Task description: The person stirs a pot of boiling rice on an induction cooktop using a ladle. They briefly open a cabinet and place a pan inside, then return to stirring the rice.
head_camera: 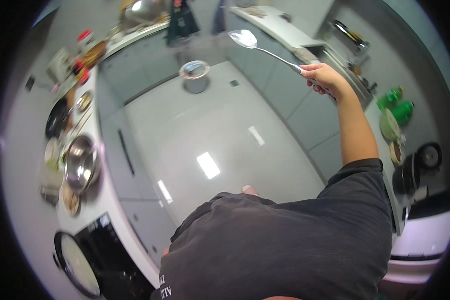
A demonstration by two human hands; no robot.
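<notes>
My right hand (324, 79) grips the handle of a long metal cooking spoon (243, 39). The arm is stretched out ahead of me, and the shiny spoon head points forward and left, held in the air above the floor. Below and beyond it run the grey cabinets (285, 86) of the right-hand counter. My left hand is out of view; only a sliver of skin shows at the left side of my dark shirt, too little to tell what part it is.
On the left counter are a steel bowl (81, 163), a dark frying pan (58, 118) and a wide pan (77, 262) on the black cooktop (108, 255). A waste bin (195, 80) stands on the floor (225, 131). Green bottles (402, 111) and a black pot (407, 174) are at right.
</notes>
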